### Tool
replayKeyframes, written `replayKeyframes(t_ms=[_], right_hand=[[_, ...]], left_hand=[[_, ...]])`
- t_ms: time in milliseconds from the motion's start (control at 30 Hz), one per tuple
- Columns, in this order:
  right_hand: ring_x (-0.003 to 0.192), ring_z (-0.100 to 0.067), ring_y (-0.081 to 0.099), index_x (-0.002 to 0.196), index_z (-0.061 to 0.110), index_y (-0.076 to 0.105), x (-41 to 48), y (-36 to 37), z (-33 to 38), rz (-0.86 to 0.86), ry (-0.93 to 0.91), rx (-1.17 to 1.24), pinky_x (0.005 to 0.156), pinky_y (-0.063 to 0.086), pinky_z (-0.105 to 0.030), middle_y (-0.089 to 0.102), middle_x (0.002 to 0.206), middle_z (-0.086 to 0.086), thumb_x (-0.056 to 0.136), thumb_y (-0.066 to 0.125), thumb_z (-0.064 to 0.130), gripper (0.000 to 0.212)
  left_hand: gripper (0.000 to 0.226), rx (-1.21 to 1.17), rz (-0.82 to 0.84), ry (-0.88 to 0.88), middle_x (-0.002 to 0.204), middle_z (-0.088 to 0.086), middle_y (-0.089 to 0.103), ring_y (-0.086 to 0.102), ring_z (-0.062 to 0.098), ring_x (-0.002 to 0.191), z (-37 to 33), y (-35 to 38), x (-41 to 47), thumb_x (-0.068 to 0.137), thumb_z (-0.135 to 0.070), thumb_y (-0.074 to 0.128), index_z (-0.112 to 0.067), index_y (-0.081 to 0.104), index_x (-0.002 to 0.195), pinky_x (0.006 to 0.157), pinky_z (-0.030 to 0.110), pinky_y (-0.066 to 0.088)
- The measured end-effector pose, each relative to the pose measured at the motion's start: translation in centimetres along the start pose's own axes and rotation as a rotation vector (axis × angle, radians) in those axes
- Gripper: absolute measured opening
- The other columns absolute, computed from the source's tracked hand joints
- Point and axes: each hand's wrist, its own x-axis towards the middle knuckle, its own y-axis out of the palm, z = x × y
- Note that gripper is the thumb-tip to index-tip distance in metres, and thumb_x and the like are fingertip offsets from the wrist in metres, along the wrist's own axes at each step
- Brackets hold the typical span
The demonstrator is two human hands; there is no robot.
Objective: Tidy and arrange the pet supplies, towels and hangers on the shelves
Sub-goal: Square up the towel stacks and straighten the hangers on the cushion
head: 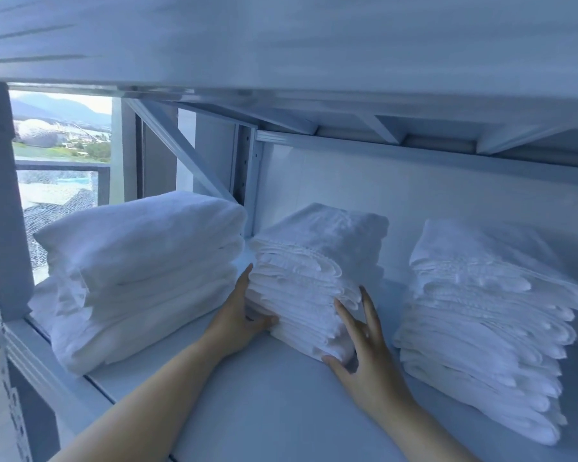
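Obs.: three stacks of folded white towels on the white metal shelf [264, 395]. The middle stack [314, 261] sits between the thick-towel stack [141, 261] at left and the fanned-edge stack [481, 311] at right, apart from both. The person's left hand [237, 311] lies flat against the middle stack's left face, thumb at its front foot. The right hand [364, 355] is spread wide, fingertips on the front right corner. Neither grips. Step, as I read it: squaring the middle stack. The next move likely needs even, low pressure from both sides so the layers align without toppling
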Motion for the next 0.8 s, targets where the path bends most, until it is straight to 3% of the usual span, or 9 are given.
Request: replayKeyframes(t_ms=[133, 200, 367, 433, 533, 667, 733, 800], right_hand=[[0.111, 0.038, 0.014, 0.13, 0.067, 0.005, 0.1, -0.2, 0.2, -0.007, -0.02, 0.015, 0.077, 0.027, 0.011, -0.015, 0.15, 0.027, 0.077, 0.075, 0.018, 0.101], [0.112, 0.038, 0.013, 0.128, 0.07, 0.005, 0.0, -0.3, 0.3, -0.014, -0.025, 0.021, 0.077, 0.027, 0.011, -0.015, 0.148, 0.03, 0.077, 0.075, 0.016, 0.102], [0.122, 0.032, 0.011, 0.128, 0.069, 0.013, 0.0, -0.2, 0.2, -0.058, -0.034, 0.049, 0.085, 0.023, 0.01, -0.005, 0.151, 0.027, 0.073, 0.077, 0.008, 0.104], [0.127, 0.026, 0.013, 0.13, 0.066, 0.018, 0.0, -0.1, 0.1, -0.076, -0.031, 0.069, 0.089, 0.024, 0.008, 0.0, 0.154, 0.022, 0.072, 0.077, 0.005, 0.103], [0.133, 0.019, 0.014, 0.133, 0.055, 0.025, -0.2, -0.1, -0.1, -0.064, -0.012, 0.084, 0.092, 0.023, 0.006, 0.002, 0.155, 0.021, 0.072, 0.076, 0.002, 0.096], [0.123, 0.03, 0.015, 0.134, 0.042, 0.036, -0.9, -0.3, 0.0, -0.043, -0.031, 0.059, 0.086, 0.023, 0.009, 0.008, 0.155, 0.012, 0.073, 0.073, 0.0, 0.083], [0.119, 0.032, 0.017, 0.134, 0.039, 0.035, -1.2, -0.5, 0.4, -0.03, -0.045, 0.059, 0.083, 0.026, 0.009, 0.007, 0.155, 0.015, 0.074, 0.072, 0.0, 0.08], [0.12, 0.03, 0.02, 0.133, 0.042, 0.034, -1.6, -0.7, 1.0, -0.013, -0.046, 0.078, 0.083, 0.031, 0.006, 0.002, 0.153, 0.024, 0.075, 0.073, 0.001, 0.081]], left_hand=[[0.076, -0.042, -0.033, 0.017, 0.117, -0.036, 0.042, 0.043, -0.024, 0.102, -0.3, 0.1, 0.0, 0.076, -0.02, 0.077, -0.048, 0.026, 0.125, 0.083, 0.003, 0.039], [0.069, -0.044, -0.041, 0.005, 0.114, -0.034, 0.047, 0.048, -0.015, 0.101, -0.2, 0.0, 0.1, 0.079, -0.017, 0.073, -0.05, 0.03, 0.121, 0.079, 0.004, 0.041], [0.058, -0.034, -0.08, -0.04, 0.115, -0.027, 0.052, 0.056, 0.016, 0.108, 0.4, -0.1, 0.2, 0.083, -0.019, 0.066, -0.047, 0.036, 0.123, 0.084, 0.026, 0.048], [0.055, -0.005, -0.068, -0.033, 0.115, -0.029, 0.051, 0.055, 0.013, 0.108, 0.1, -0.2, 0.0, 0.084, -0.022, 0.064, -0.05, 0.034, 0.121, 0.086, 0.027, 0.048], [0.054, 0.022, -0.044, -0.029, 0.111, -0.032, 0.049, 0.052, 0.001, 0.102, -0.8, -0.4, -0.7, 0.087, -0.021, 0.064, -0.045, 0.031, 0.123, 0.082, 0.013, 0.042], [0.053, 0.047, -0.028, -0.037, 0.111, -0.03, 0.048, 0.051, 0.004, 0.102, -1.5, -1.1, -2.3, 0.087, -0.018, 0.064, -0.04, 0.032, 0.122, 0.077, 0.006, 0.041], [0.055, 0.044, -0.022, -0.045, 0.112, -0.027, 0.049, 0.052, 0.004, 0.103, -1.8, -1.5, -3.3, 0.087, -0.018, 0.065, -0.037, 0.032, 0.126, 0.075, 0.003, 0.042], [0.06, 0.051, -0.019, -0.059, 0.116, -0.023, 0.051, 0.051, 0.006, 0.108, -2.0, -1.9, -4.3, 0.086, -0.02, 0.065, -0.033, 0.031, 0.133, 0.081, 0.01, 0.041]])
